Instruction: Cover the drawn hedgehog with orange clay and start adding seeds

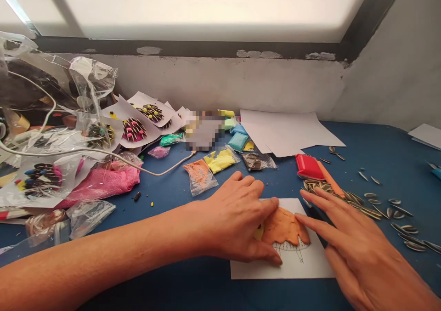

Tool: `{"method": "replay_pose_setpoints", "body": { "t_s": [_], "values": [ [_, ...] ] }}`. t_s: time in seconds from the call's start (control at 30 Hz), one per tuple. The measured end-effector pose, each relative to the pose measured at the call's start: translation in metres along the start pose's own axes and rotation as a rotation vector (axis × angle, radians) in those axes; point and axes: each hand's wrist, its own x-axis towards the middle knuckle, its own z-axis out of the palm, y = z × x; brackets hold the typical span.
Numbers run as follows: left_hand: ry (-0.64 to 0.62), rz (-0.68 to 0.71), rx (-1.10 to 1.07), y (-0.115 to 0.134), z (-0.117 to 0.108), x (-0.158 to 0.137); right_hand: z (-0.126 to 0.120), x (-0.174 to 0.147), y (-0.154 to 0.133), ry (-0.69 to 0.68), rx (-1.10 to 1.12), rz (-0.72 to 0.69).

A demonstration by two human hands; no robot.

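Observation:
A white sheet of paper [253, 269] lies before me with a pencil or ink drawing that has thin legs at its lower edge. Spread over much of the drawing is a flat, wavy-edged piece of orange modelling clay [284, 226]. My left hand [234, 221] rests at its left side, index finger and thumb apart, partly hiding a yellow piece of clay [259, 233]. With fingers spread, my right hand [361, 246] is at the right, one fingertip at the orange clay's edge. Sunflower seeds [365, 207] lie beyond that hand.
Bags of coloured clay, such as the yellow bag [220, 159] and red packet [310, 166], lie across the blue table [172, 283]. Blank paper sheets [282, 129] sit at the back. A white cable [161, 173] crosses leftward past seed-and-clay pictures [134, 129] and a pink cloth [106, 182].

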Motion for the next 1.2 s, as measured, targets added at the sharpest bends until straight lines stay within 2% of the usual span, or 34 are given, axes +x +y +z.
{"method": "replay_pose_setpoints", "body": {
  "t_s": [0.3, 0.5, 0.67, 0.93, 1.1, 1.2],
  "values": [
    [-0.014, -0.011, -0.001, 0.001, -0.002, 0.000, -0.007, 0.000, 0.002, 0.052, -0.035, -0.085],
    [0.006, 0.000, 0.019, 0.001, -0.001, 0.000, -0.004, -0.020, 0.000, 0.029, 0.003, 0.004],
    [0.007, 0.004, 0.019, 0.001, 0.000, 0.000, 0.000, -0.033, -0.007, 0.018, 0.023, -0.004],
    [0.019, 0.000, 0.019, 0.000, 0.002, -0.001, -0.001, -0.034, -0.008, 0.042, 0.070, 0.004],
    [0.005, 0.008, 0.034, 0.000, 0.001, 0.000, 0.005, -0.034, -0.008, 0.044, 0.071, -0.072],
    [0.006, 0.015, 0.044, 0.000, 0.001, 0.000, 0.004, -0.034, -0.009, 0.045, 0.100, -0.046]
  ]
}}
